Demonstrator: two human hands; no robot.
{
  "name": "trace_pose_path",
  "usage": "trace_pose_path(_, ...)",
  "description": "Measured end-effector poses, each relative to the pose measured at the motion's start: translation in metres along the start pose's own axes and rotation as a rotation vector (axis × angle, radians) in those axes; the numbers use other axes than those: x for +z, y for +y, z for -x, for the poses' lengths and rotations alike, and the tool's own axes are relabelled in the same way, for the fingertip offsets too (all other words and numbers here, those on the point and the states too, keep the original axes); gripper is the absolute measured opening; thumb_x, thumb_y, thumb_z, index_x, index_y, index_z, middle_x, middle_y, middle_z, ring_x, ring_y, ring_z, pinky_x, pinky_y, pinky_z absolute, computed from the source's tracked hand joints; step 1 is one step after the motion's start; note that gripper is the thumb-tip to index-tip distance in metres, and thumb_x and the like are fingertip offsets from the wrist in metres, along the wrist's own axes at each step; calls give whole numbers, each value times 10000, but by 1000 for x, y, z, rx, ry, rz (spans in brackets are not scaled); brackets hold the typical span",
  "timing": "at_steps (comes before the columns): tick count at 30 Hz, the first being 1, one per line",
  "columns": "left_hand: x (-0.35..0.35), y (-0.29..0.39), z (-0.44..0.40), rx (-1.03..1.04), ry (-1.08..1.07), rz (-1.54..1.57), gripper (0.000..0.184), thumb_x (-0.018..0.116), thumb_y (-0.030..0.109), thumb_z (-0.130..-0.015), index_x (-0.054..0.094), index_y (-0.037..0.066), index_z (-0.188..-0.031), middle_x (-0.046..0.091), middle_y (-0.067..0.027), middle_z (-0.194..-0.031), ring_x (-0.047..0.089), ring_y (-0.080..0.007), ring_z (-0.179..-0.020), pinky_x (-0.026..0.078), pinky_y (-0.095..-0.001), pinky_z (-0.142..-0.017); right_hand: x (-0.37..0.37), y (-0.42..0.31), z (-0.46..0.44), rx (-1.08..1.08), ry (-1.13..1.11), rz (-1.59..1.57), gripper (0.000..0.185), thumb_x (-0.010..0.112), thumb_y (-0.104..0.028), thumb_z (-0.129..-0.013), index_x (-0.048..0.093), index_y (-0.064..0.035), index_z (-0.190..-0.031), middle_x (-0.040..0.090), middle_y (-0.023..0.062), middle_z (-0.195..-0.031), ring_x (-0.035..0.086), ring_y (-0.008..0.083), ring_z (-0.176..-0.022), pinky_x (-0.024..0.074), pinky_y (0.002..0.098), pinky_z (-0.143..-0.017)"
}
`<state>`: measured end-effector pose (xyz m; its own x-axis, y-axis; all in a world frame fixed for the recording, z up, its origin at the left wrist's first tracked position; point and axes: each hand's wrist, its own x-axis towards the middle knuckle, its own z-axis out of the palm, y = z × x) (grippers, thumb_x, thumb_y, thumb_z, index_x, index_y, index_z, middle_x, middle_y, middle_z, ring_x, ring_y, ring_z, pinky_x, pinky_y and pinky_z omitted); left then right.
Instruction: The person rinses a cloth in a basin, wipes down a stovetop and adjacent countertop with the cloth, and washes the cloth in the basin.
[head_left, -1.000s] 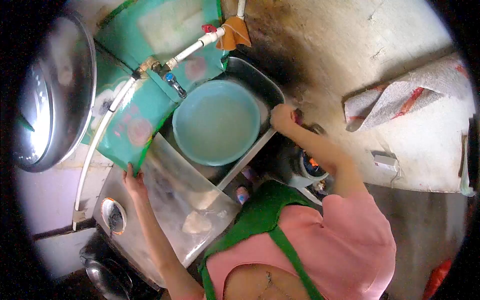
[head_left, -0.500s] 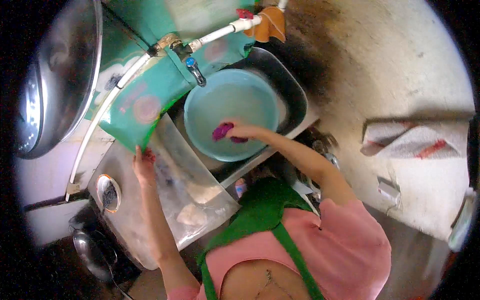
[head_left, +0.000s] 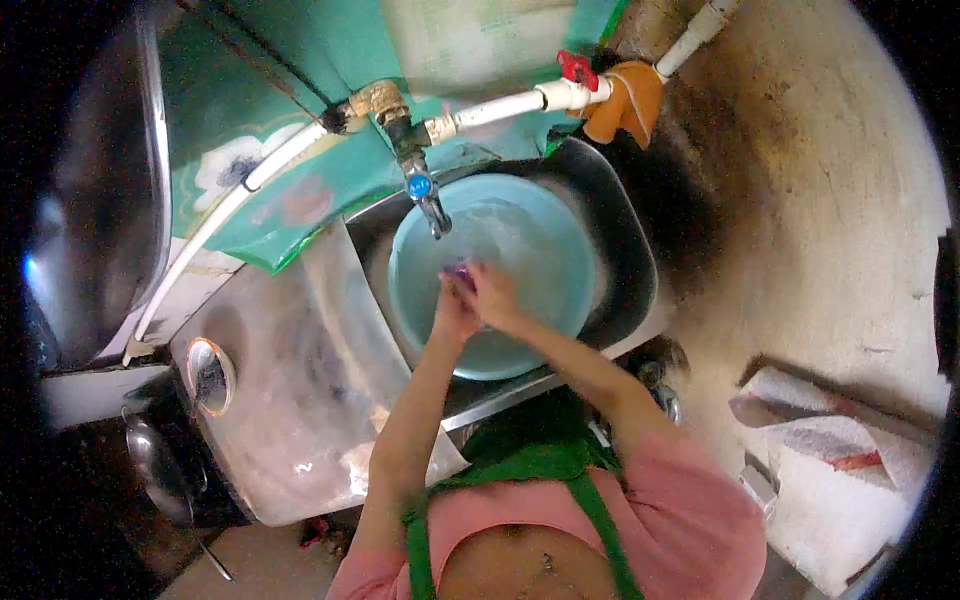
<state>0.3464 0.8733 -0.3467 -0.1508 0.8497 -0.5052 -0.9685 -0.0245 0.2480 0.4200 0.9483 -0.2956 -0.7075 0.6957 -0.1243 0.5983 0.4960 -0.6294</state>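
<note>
Nearby, faucet (head_left: 420,188) overhanging basin (head_left: 580,255), bowl (head_left: 204,352) on counter (head_left: 290,430)

A tub (head_left: 400,280) sat in the sink (head_left: 620,290). The tap (head_left: 422,190) hung over the back left part of the tub. Behind it, a pipe (head_left: 230,205) ran off to both sides, with a floppy cover (head_left: 630,100) on its right part. Left of the sink was a counter (head_left: 280,420), and a small bowl (head_left: 229,372) was near its left end. The left hand (head_left: 457,312) and right hand (head_left: 495,297) were over the tub, with a small cloth (head_left: 461,275) between them. Far right was a folded mat (head_left: 815,430), with a little box (head_left: 757,490) near it.
</note>
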Motion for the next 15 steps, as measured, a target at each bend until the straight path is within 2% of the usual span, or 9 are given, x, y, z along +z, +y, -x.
trace_pose_path(1, -24, -3, -16, 82, -23, 44, 588, 317, 552, -837, 381, 88, -1192, 484, -119, -1101, 459, -314, -1006, 399, -485, -832, 9, -8, 8, -9, -6, 6, 313, 470, -312, -820, 557, -70, -999, 550, 181, -962, 547, 328, -817, 429, 423, -698)
trace_pose_path(2, -32, 0, -22, 36, -191, 77, 540, 320, 542, -841, 478, 77, -1065, 525, -87, -1041, 505, -279, -936, 412, -457, -819, 20, -15, 17, -144, 177, -84, 286, 476, -330, -824, 515, -56, -896, 535, 182, -827, 525, 338, -728, 403, 452, -678)
trace_pose_path(3, -15, 1, -16, 42, -188, 79, 540, 320, 542, -841, 478, 77, -1065, 525, -87, -1041, 505, -279, -936, 412, -457, -819, 28, -16, 19, -277, 363, -179, 309, 482, -348, -828, 472, -41, -794, 520, 184, -692, 504, 348, -639, 378, 482, -658)
trace_pose_path(6, 33, 0, -4, 20, -130, 139, 477, 385, 433, -853, 451, 43, -1119, 510, -136, -1105, 480, -325, -1020, 406, -446, -862, 37, 18, -7, -277, 255, -227, 271, 484, -328, -813, 515, -61, -851, 545, 164, -775, 526, 344, -693, 396, 478, -680)
trace_pose_path(8, 1, -10, -19, 48, 227, 146, 432, 352, 438, -874, 439, 75, -1093, 538, -87, -1037, 556, -261, -879, 430, -400, -797, 43, 43, -27, -273, 137, -275, 262, 486, -307, -798, 559, -81, -908, 570, 143, -859, 547, 340, -748, 413, 474, -701)
trace_pose_path(9, 5, -12, -9, 68, 239, 155, 432, 352, 438, -874, 439, 75, -1093, 538, -87, -1037, 556, -261, -879, 430, -400, -797, 43, 50, -33, -269, 76, -295, 269, 487, -297, -791, 581, -91, -937, 582, 133, -900, 558, 339, -775, 422, 472, -712)
trace_pose_path(12, -1, -15, 6, -9, 320, -288, 301, 387, 306, -892, 450, 74, -1072, 550, -87, -1022, 550, -241, -918, 452, -357, -758, 28, 56, -59, -451, 197, -83, 248, 455, -287, -808, 588, -86, -868, 598, 122, -802, 567, 329, -721, 422, 484, -686)
trace_pose_path(14, -5, -9, 10, 15, 351, -156, 363, 375, 338, -890, 443, 58, -1110, 548, -108, -1043, 544, -268, -936, 451, -399, -774, 13, 53, -78, 34, -145, 382, 237, 457, -295, -809, 585, -103, -861, 603, 106, -791, 564, 318, -689, 432, 467, -668)
trace_pose_path(15, -5, -7, 10, 25, 369, -34, 426, 363, 370, -888, 436, 42, -1149, 546, -130, -1063, 538, -295, -955, 450, -440, -789, 14, 44, -72, 29, -154, 395, 237, 457, -295, -809, 585, -103, -861, 603, 106, -791, 564, 318, -689, 432, 467, -668)
